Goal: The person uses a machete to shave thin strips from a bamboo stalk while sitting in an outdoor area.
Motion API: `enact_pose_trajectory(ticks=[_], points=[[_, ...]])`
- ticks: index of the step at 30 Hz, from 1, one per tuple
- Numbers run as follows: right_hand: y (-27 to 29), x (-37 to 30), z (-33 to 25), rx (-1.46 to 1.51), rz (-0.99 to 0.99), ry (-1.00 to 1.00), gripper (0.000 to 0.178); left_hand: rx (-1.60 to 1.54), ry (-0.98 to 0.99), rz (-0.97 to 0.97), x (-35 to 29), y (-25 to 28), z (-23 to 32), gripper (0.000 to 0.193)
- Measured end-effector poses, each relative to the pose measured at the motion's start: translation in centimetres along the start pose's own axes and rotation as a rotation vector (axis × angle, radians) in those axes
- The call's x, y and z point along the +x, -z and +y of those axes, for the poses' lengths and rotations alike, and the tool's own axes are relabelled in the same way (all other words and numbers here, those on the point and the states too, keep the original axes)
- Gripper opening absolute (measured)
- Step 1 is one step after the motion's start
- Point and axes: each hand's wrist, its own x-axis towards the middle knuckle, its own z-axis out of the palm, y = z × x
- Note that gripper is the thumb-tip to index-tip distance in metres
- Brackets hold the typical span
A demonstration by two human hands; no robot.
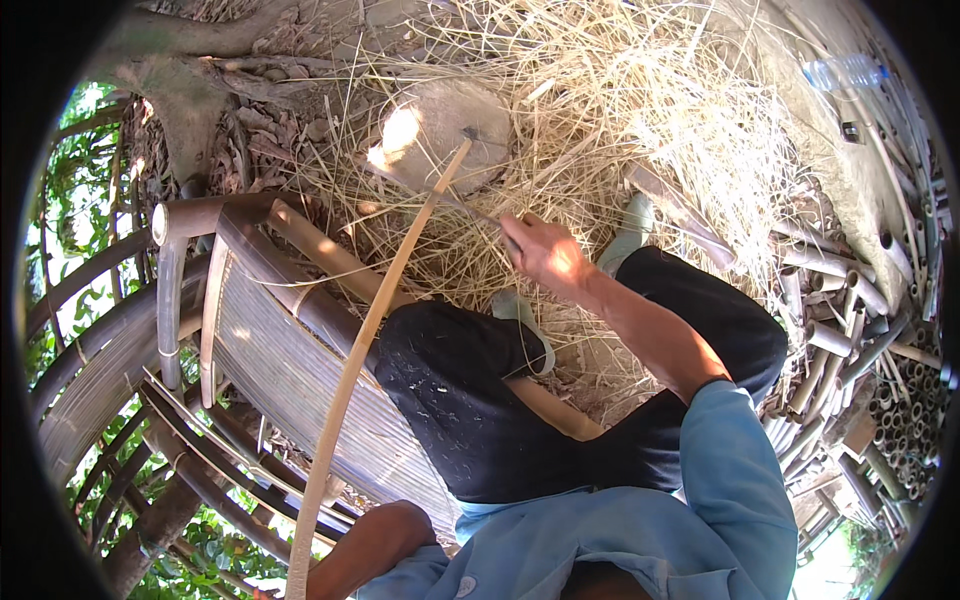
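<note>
A long bamboo strip (375, 325) slants from the lower left up to a round pale block (480, 115) on the ground, its far tip over the block. My right hand (545, 255) is closed round the handle of a knife (458, 201). The thin blade points left and meets the strip near its far end, seemingly touching it. My left forearm (365, 550) runs down beside the strip's near end; the left hand itself lies outside the picture.
Loose straw-like shavings (640, 110) cover the ground. A bamboo bench (310, 340) stands at left, beside my bent legs (460, 400). A split bamboo piece (685, 215) lies beyond my right foot. Cut bamboo tubes (900, 430) and a plastic bottle (845, 72) are at right.
</note>
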Motion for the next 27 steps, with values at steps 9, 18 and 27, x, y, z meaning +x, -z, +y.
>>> enact_pose_trajectory(ticks=[9, 18, 27], points=[[-2.0, 0.2, 11.3, 0.036, 0.072, -0.298, 0.022, -0.067, 0.072, -0.035, 2.7, 0.0, -2.1, 0.047], [8.7, -0.2, 1.0, 0.007, 0.483, -0.322, 0.027, 0.564, 0.62, 0.0, -3.5, 3.6, -22.4, 0.032], [19.9, -5.1, -6.1, 0.176, 0.712, -0.179, 0.027, 0.748, 0.465, 0.135, 5.5, 7.1, -14.1, 0.03]])
